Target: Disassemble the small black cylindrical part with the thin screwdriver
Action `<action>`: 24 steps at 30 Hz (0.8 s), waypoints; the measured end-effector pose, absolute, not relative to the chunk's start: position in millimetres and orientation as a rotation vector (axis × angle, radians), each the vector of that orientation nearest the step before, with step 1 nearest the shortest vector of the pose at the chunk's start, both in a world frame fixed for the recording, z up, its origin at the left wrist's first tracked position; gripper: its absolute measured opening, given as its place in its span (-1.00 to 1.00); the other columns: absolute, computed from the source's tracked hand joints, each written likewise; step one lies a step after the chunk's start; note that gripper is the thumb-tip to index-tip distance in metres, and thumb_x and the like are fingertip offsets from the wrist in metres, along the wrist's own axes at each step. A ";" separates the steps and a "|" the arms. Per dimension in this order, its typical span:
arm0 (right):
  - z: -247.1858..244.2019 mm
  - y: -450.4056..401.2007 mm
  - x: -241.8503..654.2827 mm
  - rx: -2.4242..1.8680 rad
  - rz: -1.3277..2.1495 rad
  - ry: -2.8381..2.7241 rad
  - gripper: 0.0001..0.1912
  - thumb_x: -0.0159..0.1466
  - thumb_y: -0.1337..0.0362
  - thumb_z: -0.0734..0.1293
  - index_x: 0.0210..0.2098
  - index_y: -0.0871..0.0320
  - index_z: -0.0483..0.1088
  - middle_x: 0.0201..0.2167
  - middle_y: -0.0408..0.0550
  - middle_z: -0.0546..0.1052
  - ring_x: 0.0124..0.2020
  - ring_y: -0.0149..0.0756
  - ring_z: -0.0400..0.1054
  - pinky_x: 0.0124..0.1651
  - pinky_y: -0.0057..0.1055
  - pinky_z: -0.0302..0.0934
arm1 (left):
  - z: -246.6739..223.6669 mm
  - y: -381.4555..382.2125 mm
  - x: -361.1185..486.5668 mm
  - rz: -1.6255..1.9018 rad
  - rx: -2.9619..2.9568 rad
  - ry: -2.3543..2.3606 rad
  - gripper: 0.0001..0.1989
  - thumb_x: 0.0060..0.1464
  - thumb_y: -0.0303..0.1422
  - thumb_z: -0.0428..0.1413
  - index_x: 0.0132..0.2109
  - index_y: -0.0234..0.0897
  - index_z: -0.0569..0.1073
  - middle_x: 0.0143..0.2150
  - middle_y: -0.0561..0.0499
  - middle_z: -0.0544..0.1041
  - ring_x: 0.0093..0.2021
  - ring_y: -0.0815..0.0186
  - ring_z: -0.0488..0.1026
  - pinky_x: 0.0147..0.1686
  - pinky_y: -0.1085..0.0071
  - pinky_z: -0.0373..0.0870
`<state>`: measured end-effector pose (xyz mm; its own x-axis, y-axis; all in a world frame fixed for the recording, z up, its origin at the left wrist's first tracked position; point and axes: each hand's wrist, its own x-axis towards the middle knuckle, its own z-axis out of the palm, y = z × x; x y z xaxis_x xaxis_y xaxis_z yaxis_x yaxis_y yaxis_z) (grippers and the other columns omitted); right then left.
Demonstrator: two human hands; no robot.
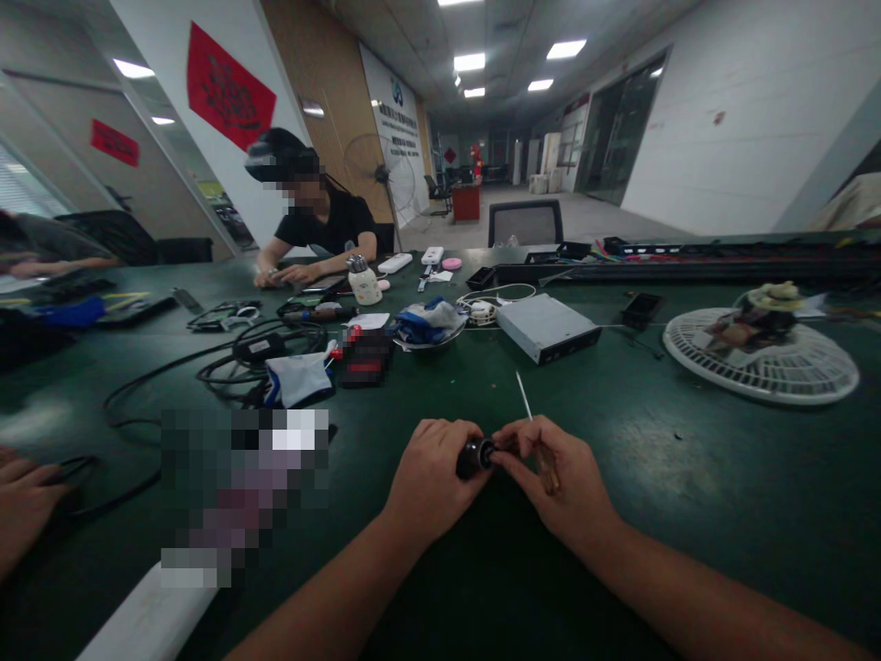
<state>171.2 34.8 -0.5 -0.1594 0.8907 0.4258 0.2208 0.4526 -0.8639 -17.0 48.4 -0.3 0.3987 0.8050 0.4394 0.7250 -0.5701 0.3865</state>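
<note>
My left hand (435,473) is wrapped round a small dark cylindrical part (474,456) above the green table, its open end turned to the right. My right hand (561,468) holds a screwdriver with a brown handle (549,475), and the thin metal shaft (524,395) points up and away. The thumb and forefinger of that hand meet at the cylinder's open end. Whether they pinch something small there cannot be made out.
Beyond my hands lie a grey metal drive box (547,326), a bowl with blue and white cloth (428,323), and coiled black cables (258,347). A white fan grille (761,358) is at right. A person (320,220) sits opposite; another person's hand (27,500) is at left.
</note>
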 end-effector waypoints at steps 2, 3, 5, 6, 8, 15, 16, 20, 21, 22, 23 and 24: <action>-0.3 34.5 171.8 -1.013 0.775 -1.668 -0.73 0.23 0.42 0.39 -0.42 0.06 0.19 -0.32 -0.10 0.56 -0.26 -0.25 0.50 -0.19 -0.29 0.37 | -0.3 48.7 -17.0 0.899 2.530 1.345 -0.83 0.13 -0.32 0.21 -0.15 -0.23 0.42 -0.25 0.02 0.52 -0.23 0.20 0.42 -0.13 0.19 0.30; -0.5 34.5 172.1 -1.031 0.773 -1.671 -0.73 0.22 0.42 0.39 -0.42 0.06 0.19 -0.33 -0.10 0.56 -0.28 -0.25 0.50 -0.21 -0.30 0.36 | -0.3 48.9 -17.1 0.893 2.544 1.320 -0.82 0.13 -0.31 0.22 -0.15 -0.23 0.42 -0.25 0.02 0.52 -0.23 0.21 0.42 -0.12 0.19 0.31; -1.6 34.8 173.0 -1.047 0.792 -1.664 -0.73 0.22 0.40 0.39 -0.43 0.06 0.19 -0.35 -0.11 0.57 -0.30 -0.25 0.51 -0.24 -0.31 0.37 | -0.5 49.1 -17.4 0.883 2.566 1.278 -0.80 0.13 -0.30 0.23 -0.15 -0.24 0.42 -0.25 0.02 0.52 -0.23 0.21 0.43 -0.11 0.19 0.31; -2.5 35.1 173.5 -1.044 0.810 -1.656 -0.72 0.22 0.40 0.40 -0.44 0.06 0.18 -0.35 -0.11 0.58 -0.30 -0.25 0.51 -0.25 -0.32 0.37 | -0.6 49.0 -17.5 0.880 2.570 1.264 -0.80 0.13 -0.30 0.23 -0.14 -0.25 0.42 -0.25 0.01 0.52 -0.23 0.20 0.44 -0.11 0.19 0.31; -4.7 36.1 174.5 -1.026 0.853 -1.632 -0.71 0.22 0.39 0.41 -0.45 0.07 0.18 -0.35 -0.11 0.59 -0.28 -0.24 0.53 -0.24 -0.32 0.39 | -0.7 48.7 -17.9 0.873 2.562 1.255 -0.79 0.13 -0.29 0.23 -0.13 -0.25 0.42 -0.24 0.01 0.53 -0.22 0.21 0.45 -0.11 0.19 0.32; -9.6 39.5 174.4 -0.961 0.940 -1.571 -0.66 0.22 0.36 0.42 -0.48 0.07 0.15 -0.33 -0.07 0.61 -0.19 -0.19 0.56 -0.17 -0.29 0.42 | -0.1 46.2 -18.0 0.863 2.529 1.287 -0.76 0.14 -0.30 0.23 -0.08 -0.25 0.41 -0.20 -0.02 0.54 -0.19 0.18 0.45 -0.08 0.17 0.33; -9.2 39.3 173.6 -0.957 0.931 -1.563 -0.66 0.22 0.36 0.42 -0.48 0.07 0.14 -0.32 -0.06 0.61 -0.20 -0.19 0.56 -0.16 -0.28 0.42 | 0.3 45.7 -17.8 0.867 2.527 1.287 -0.77 0.14 -0.31 0.22 -0.08 -0.25 0.42 -0.19 -0.02 0.54 -0.19 0.18 0.45 -0.08 0.17 0.34; -5.9 36.6 170.2 -0.903 0.921 -1.504 -0.63 0.19 0.39 0.43 -0.47 0.06 0.11 -0.31 -0.06 0.62 -0.25 -0.22 0.54 -0.16 -0.26 0.42 | 2.1 44.0 -16.8 0.918 2.525 1.287 -0.82 0.16 -0.35 0.17 -0.08 -0.25 0.42 -0.19 -0.03 0.54 -0.19 0.17 0.45 -0.09 0.16 0.34; -5.5 36.0 169.9 -0.889 0.922 -1.495 -0.63 0.19 0.39 0.43 -0.47 0.05 0.10 -0.31 -0.06 0.61 -0.26 -0.22 0.54 -0.16 -0.26 0.42 | 2.4 43.7 -16.7 0.933 2.525 1.288 -0.83 0.17 -0.34 0.17 -0.09 -0.25 0.42 -0.20 -0.03 0.55 -0.20 0.18 0.45 -0.09 0.16 0.35; -5.4 35.6 169.8 -0.879 0.919 -1.500 -0.62 0.19 0.39 0.43 -0.48 0.05 0.10 -0.30 -0.06 0.61 -0.26 -0.22 0.54 -0.15 -0.26 0.42 | 2.7 43.4 -16.6 0.940 2.526 1.288 -0.83 0.18 -0.34 0.16 -0.09 -0.25 0.42 -0.20 -0.03 0.55 -0.21 0.18 0.46 -0.10 0.16 0.35; -5.7 35.5 170.1 -0.875 0.908 -1.521 -0.63 0.20 0.38 0.42 -0.48 0.05 0.10 -0.30 -0.06 0.61 -0.25 -0.22 0.54 -0.15 -0.26 0.41 | 2.9 43.2 -16.7 0.938 2.532 1.282 -0.83 0.18 -0.33 0.17 -0.09 -0.24 0.42 -0.21 -0.03 0.55 -0.21 0.18 0.46 -0.10 0.16 0.35; -6.4 35.6 170.6 -0.876 0.887 -1.553 -0.64 0.21 0.38 0.41 -0.47 0.06 0.10 -0.30 -0.06 0.61 -0.25 -0.23 0.53 -0.16 -0.27 0.40 | 3.1 43.0 -16.9 0.932 2.540 1.273 -0.81 0.18 -0.31 0.18 -0.09 -0.24 0.42 -0.21 -0.04 0.55 -0.21 0.18 0.46 -0.09 0.16 0.35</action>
